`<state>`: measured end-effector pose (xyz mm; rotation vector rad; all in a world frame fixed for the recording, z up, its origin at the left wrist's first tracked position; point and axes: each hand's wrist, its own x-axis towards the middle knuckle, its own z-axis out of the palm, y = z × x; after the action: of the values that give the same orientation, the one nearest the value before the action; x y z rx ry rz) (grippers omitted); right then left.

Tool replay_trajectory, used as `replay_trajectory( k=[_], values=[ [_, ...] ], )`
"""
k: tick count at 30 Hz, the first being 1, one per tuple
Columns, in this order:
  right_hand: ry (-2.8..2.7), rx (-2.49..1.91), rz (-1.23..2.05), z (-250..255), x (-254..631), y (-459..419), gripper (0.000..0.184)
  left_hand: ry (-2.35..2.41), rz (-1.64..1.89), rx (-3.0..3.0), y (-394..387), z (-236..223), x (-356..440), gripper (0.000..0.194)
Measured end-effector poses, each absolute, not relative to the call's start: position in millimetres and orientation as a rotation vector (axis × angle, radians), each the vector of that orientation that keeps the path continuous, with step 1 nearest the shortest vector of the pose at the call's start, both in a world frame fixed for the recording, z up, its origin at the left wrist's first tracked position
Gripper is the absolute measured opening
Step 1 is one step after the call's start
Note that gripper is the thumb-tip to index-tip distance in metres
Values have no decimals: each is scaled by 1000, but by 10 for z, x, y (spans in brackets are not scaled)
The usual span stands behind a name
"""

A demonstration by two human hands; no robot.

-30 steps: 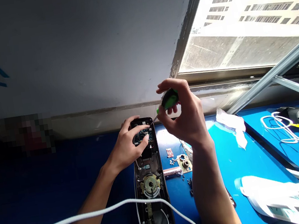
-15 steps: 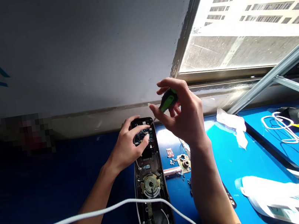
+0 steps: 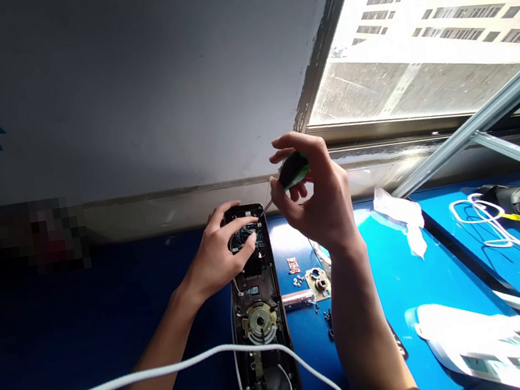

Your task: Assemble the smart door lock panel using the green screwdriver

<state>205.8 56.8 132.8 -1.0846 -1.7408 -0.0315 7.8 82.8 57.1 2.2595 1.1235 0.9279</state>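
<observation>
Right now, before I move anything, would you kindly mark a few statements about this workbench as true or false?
1. The right hand holds a green and black screwdriver. True.
2. The left hand holds a pair of pliers. False: it rests on the circuit board of an opened door lock.
3. A white cable crosses in front of the left forearm. True.
4. The small metal parts lie to the left of the lock. False: they lie to its right on the blue bench.
5. A curtain covers the window. False: a building shows through it.
</observation>
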Motion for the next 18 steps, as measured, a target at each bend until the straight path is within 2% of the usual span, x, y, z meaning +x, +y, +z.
replay_trajectory(
  k=[2,7,12,18],
  values=[
    [-1754,-1078,-42,1332,2067,567,54,1129,923,2249,826,573,79,31],
    [-1738,-1117,-33,1343,2087,565,44,1123,918,2258,823,565,77,31],
    [-1766,-1116,-49,1350,2089,552,55,1126,926,2248,833,563,77,32],
    [-1723,-1106,-73,1354,2086,547,45,1147,979,2256,829,552,94,34]
  ],
)
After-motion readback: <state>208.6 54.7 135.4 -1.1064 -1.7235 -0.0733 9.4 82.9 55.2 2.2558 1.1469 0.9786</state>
